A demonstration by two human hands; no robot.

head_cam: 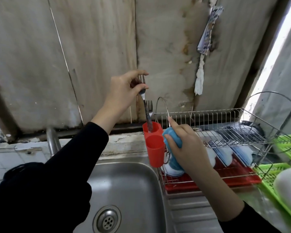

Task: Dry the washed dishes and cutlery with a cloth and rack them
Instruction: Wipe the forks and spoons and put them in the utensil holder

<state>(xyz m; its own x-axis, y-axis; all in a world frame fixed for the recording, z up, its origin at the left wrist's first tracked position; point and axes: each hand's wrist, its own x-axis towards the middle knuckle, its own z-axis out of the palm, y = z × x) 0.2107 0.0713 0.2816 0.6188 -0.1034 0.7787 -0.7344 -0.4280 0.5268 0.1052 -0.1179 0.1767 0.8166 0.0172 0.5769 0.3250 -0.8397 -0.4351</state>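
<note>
The fork [146, 109] stands tines up, its handle dipping into the rear compartment of the red cutlery holder [155, 146], just beside a second fork [149, 105] already standing there. The left hand [124, 89] pinches the fork near its head between thumb and curled fingers [138, 73]. The right hand [186, 148] grips a bunched blue cloth [172, 138], index finger straightened up to the wire dish rack [225, 132]. The holder hangs on the rack's end above the steel sink [128, 190]. Plates [225, 156] stand in the rack's lower tier.
</note>
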